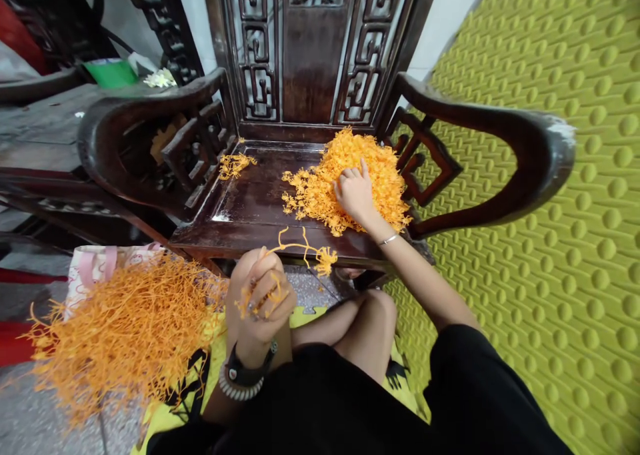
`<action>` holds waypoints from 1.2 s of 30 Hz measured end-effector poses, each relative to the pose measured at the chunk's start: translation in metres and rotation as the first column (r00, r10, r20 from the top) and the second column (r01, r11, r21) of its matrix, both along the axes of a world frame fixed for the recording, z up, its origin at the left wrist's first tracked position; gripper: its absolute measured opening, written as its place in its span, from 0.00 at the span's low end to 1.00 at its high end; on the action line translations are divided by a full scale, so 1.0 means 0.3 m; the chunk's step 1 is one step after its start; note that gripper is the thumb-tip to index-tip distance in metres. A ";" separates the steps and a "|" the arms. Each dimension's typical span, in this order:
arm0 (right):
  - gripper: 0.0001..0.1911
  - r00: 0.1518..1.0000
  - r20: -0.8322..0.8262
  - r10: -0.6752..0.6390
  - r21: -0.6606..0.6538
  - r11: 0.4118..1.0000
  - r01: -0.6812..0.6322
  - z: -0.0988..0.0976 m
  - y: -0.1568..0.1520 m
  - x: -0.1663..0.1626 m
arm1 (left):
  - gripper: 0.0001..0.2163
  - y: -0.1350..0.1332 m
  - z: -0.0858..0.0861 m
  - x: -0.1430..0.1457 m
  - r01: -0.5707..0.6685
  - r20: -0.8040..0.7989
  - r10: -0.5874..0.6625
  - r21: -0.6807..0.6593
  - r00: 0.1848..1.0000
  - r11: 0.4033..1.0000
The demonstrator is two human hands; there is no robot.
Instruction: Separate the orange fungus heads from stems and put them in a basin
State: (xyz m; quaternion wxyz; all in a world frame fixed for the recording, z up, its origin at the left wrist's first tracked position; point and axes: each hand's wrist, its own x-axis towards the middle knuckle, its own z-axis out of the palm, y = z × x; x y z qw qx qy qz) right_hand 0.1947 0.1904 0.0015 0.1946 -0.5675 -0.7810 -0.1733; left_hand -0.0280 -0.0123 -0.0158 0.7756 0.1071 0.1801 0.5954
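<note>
My left hand [267,298], raised over my knee, is closed round a thin orange branched plastic stem [295,246]. One tip of the stem carries a small frilly cluster [327,260], and more orange strands show between my fingers. On the right of the dark wooden chair seat [265,195] lies a heap of small orange frilly plastic pieces [385,175]. My right hand [356,194] rests on this heap, palm down, fingers partly bent and apart; its fingertips are among the pieces. A smaller orange cluster [236,166] lies at the seat's left.
A big tangle of bare orange stems [135,335] lies at lower left beside a white and pink bag [93,275]. Curved chair arms [530,155] flank the seat. A green container [110,73] stands on a side table. Yellow bumpy matting [550,275] covers the right side.
</note>
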 end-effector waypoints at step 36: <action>0.32 0.149 -0.989 0.003 -0.079 0.839 -0.538 0.182 -0.348 -0.199 | 0.23 -0.137 0.051 0.093 0.084 -0.847 0.242 0.317 0.473 0.945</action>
